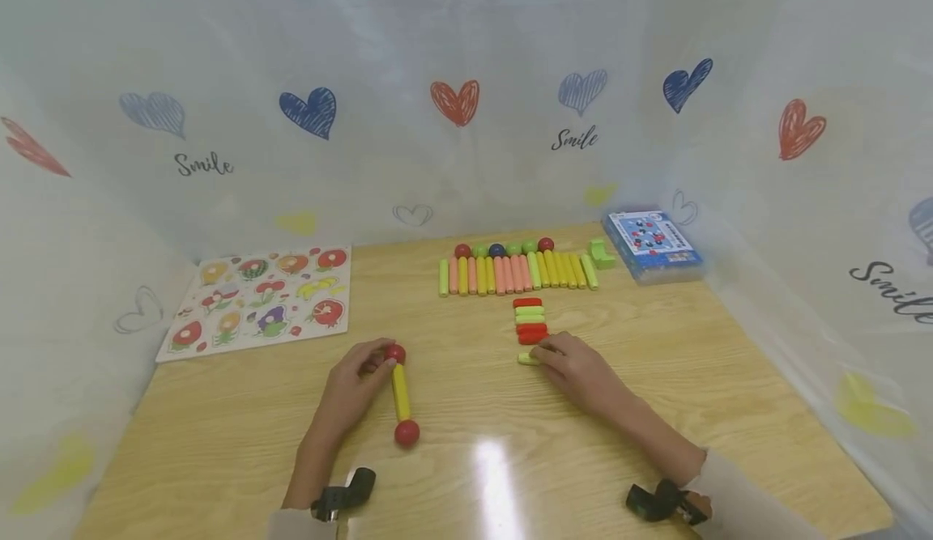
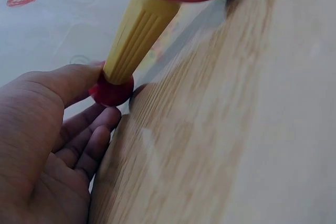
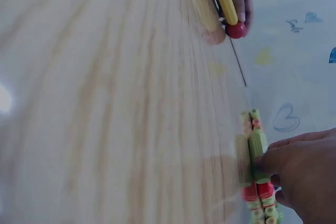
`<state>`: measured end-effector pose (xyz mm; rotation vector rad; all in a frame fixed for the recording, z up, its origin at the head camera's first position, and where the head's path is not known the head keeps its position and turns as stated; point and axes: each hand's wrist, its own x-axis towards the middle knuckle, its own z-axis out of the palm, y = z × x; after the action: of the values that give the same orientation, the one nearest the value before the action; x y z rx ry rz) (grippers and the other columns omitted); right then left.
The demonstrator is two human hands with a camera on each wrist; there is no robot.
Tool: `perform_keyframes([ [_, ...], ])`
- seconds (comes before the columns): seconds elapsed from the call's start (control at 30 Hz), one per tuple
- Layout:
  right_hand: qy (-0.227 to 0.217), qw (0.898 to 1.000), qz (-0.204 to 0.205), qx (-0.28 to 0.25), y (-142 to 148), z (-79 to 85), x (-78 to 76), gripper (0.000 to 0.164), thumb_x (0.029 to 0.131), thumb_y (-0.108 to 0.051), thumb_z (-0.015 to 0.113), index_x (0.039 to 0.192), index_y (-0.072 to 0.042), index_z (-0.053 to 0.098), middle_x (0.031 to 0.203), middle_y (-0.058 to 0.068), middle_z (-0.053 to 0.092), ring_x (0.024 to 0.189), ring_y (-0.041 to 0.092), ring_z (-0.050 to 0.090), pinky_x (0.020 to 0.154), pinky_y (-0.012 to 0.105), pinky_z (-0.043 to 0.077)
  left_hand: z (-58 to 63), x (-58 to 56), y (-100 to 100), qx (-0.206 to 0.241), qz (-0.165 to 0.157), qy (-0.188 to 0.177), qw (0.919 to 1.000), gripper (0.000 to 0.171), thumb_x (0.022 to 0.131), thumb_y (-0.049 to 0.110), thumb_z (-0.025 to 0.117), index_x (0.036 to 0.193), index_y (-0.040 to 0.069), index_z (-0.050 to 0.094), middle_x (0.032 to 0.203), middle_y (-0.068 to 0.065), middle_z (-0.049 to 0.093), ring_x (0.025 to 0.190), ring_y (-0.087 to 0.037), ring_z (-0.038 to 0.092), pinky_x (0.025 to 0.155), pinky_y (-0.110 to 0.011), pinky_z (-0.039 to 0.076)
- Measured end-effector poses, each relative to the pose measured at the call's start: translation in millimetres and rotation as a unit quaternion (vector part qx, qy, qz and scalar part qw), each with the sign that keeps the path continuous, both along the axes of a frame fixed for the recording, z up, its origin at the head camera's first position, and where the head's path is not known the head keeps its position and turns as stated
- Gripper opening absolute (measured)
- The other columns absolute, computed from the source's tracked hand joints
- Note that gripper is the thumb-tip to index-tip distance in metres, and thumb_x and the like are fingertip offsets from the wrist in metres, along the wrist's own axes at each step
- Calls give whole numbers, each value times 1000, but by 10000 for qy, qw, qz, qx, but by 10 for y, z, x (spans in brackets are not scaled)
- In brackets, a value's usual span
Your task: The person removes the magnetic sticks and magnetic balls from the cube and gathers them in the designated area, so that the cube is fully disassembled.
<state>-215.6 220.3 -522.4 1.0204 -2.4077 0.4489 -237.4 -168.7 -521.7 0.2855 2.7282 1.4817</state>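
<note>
My left hand [image 1: 351,384] pinches a red ball [image 1: 396,352] between thumb and fingers. A yellow ribbed rod [image 1: 402,394] joins that ball to a second red ball [image 1: 406,433] nearer me; the piece lies on the table. To the right, my right hand [image 1: 581,372] holds a short light-green rod [image 1: 526,359] by its right end, the thumb and fingertips partly hidden. In the right wrist view the green rod [image 3: 258,153] lies along the tabletop under the fingers. Just beyond it is a column of short red and green rods [image 1: 530,319].
Longer green, pink and yellow rods [image 1: 517,274] form a row at the back, with several balls [image 1: 497,250] behind. A green block [image 1: 601,254] and a blue box [image 1: 651,244] stand at the back right. A fruit-picture board [image 1: 258,301] lies at the left on the wooden table [image 1: 452,475].
</note>
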Motion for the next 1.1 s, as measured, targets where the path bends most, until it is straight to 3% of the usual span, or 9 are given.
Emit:
perform_keyframes([
  [0.3,135,9991,-216,-342,52,-61,-94,26,78,2,82,103,0,74,102,10,65,93,25,62,78,37,55,-28,0,-7,109,69,4,9999,36,96,35,69,129,21,65,107,2,67,99,-15,60,89,-35,52],
  [0.43,184,9980,-298,-530,18,-16,-90,27,75,3,83,100,-1,74,99,9,64,90,23,61,75,36,55,-43,-17,6,78,-92,322,9994,38,96,34,69,132,22,64,109,3,64,100,-14,59,89,-31,52],
  [0.53,70,9973,-129,-722,-100,38,-53,28,73,1,84,99,-2,73,99,7,63,88,21,61,73,34,55,-23,-10,-10,-71,19,653,9978,37,96,31,69,131,19,65,113,0,63,100,-16,58,87,-34,53],
  [0.63,-343,9957,171,-838,-312,98,-10,26,78,-6,83,101,-3,72,102,6,63,89,19,62,74,33,56,27,14,-64,-455,464,868,9941,34,96,30,69,127,15,67,112,-4,62,98,-20,58,84,-39,52],
  [0.7,-844,9925,240,-853,-469,140,20,26,85,-13,80,106,-4,71,106,5,63,91,17,62,77,32,56,63,27,-106,-789,801,906,9895,33,96,31,69,124,12,68,108,-7,62,94,-23,58,80,-41,51],
  [0.83,-1932,9776,128,-826,-754,183,25,36,94,-28,72,121,-6,66,117,3,61,100,15,60,86,33,54,120,32,-168,-1148,1109,791,9840,36,95,36,70,119,8,66,96,-9,58,85,-25,53,73,-40,45],
  [0.9,-2258,9715,-5,-718,-872,179,-10,43,96,-36,69,129,-9,62,124,1,58,108,15,58,91,34,52,120,26,-179,-1066,1030,613,9871,38,94,38,71,117,8,66,93,-8,56,82,-24,51,72,-39,44],
  [1.0,-2476,9670,-98,-585,-1026,161,-101,50,97,-41,66,138,-13,57,133,0,53,116,14,55,96,35,50,93,20,-181,-968,682,378,9922,41,92,41,72,120,12,66,101,-6,59,88,-22,53,76,-38,45],
  [1.1,-2513,9668,-193,-430,-1132,136,-198,49,98,-40,64,141,-17,55,135,-2,50,109,11,55,91,29,51,57,20,-174,-889,232,288,9954,39,91,40,74,122,17,67,115,-3,62,99,-21,56,83,-40,47],
])
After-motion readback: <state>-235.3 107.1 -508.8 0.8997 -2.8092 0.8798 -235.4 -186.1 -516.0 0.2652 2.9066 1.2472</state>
